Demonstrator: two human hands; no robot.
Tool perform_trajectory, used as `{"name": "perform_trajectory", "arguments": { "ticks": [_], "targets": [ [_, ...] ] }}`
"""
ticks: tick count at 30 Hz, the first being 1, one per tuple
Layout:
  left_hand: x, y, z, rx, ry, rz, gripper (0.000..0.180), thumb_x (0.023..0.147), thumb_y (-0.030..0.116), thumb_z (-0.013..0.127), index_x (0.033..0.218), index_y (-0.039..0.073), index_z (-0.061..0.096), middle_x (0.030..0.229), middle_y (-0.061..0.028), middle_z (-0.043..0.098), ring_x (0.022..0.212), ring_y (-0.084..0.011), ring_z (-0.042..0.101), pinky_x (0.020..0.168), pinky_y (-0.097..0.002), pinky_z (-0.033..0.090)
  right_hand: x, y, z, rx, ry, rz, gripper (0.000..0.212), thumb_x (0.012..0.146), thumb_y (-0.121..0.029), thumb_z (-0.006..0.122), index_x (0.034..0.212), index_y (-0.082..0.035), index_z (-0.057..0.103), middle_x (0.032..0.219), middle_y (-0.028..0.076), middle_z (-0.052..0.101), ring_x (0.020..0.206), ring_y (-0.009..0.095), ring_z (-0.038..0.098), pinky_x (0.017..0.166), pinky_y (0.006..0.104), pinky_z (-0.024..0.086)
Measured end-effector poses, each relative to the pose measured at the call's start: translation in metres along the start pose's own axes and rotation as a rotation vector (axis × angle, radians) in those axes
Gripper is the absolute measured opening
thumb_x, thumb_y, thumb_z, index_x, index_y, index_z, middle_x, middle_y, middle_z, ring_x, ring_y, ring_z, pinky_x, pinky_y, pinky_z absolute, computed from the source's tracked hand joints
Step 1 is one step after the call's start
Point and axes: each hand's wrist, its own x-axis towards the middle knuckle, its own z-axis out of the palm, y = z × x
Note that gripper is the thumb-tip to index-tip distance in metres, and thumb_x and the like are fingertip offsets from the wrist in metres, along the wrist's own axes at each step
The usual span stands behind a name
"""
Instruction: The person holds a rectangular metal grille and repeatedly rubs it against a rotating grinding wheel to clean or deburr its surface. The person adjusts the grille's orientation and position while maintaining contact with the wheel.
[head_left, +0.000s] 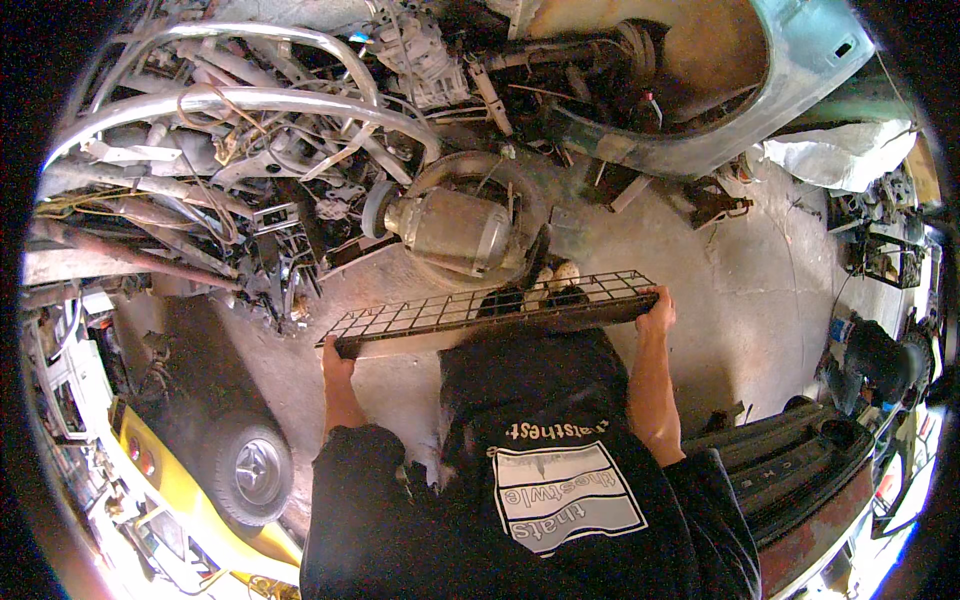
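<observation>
A long, narrow black grille (480, 312) with a grid of rectangular openings spans the space in front of my body, its right end a little higher in the picture. My left hand (340, 355) is closed around its left end. At the opposite end, my right hand (657, 308) grips the corner, with the thumb side up. Part of a shoe and some pale objects on the floor show through the openings, too obscured to make out.
Beyond the grille, a rusty metal cylinder (455, 232) lies on a tyre (525, 190). Metal tubes (250, 100) and scrap pile up at the far left. A blue-green car body panel (770, 110) stands far right. A wheel (252, 468) and yellow bodywork (165, 470) are near left.
</observation>
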Motion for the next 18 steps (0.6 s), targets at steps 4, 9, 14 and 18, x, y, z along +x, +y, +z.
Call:
{"name": "perform_trajectory", "arguments": {
  "ticks": [4,9,14,18],
  "targets": [
    [-0.002,-0.008,0.007,0.070,-0.015,-0.007,0.014,0.074,0.014,0.052,0.079,0.002,0.049,0.077,-0.0136,0.056,0.066,-0.0290,0.057,0.062,-0.0448,0.051,0.001,-0.006,-0.004,-0.003,-0.048,-0.029,0.011,0.064,-0.002,0.052,0.072,0.001,0.046,0.065,0.013,0.052,0.055,0.026,0.054,0.052,0.0367,0.046],
    [-0.002,-0.014,0.005,0.043,-0.079,-0.003,0.016,0.072,0.016,0.054,0.077,0.001,0.049,0.076,-0.0136,0.056,0.066,-0.0296,0.057,0.061,-0.0442,0.051,0.011,-0.007,-0.007,-0.067,-0.027,-0.063,0.013,0.062,-0.003,0.053,0.073,0.000,0.047,0.066,0.014,0.055,0.055,0.026,0.054,0.052,0.0376,0.046],
    [-0.011,-0.002,0.004,0.043,0.004,0.034,0.016,0.072,0.014,0.053,0.079,0.001,0.048,0.076,-0.0147,0.054,0.067,-0.0309,0.056,0.063,-0.0464,0.050,0.002,-0.001,0.003,-0.117,0.047,-0.012,0.011,0.061,-0.003,0.053,0.070,-0.001,0.048,0.065,0.013,0.054,0.055,0.026,0.053,0.051,0.0376,0.045],
    [-0.015,-0.005,0.009,0.097,-0.033,0.094,0.020,0.071,0.014,0.054,0.084,0.000,0.047,0.077,-0.0157,0.054,0.066,-0.0319,0.056,0.062,-0.0487,0.050,-0.016,-0.012,0.014,-0.010,-0.002,0.011,0.009,0.060,-0.003,0.053,0.068,-0.001,0.048,0.064,0.012,0.053,0.055,0.025,0.053,0.051,0.0375,0.045]
  ]
}}
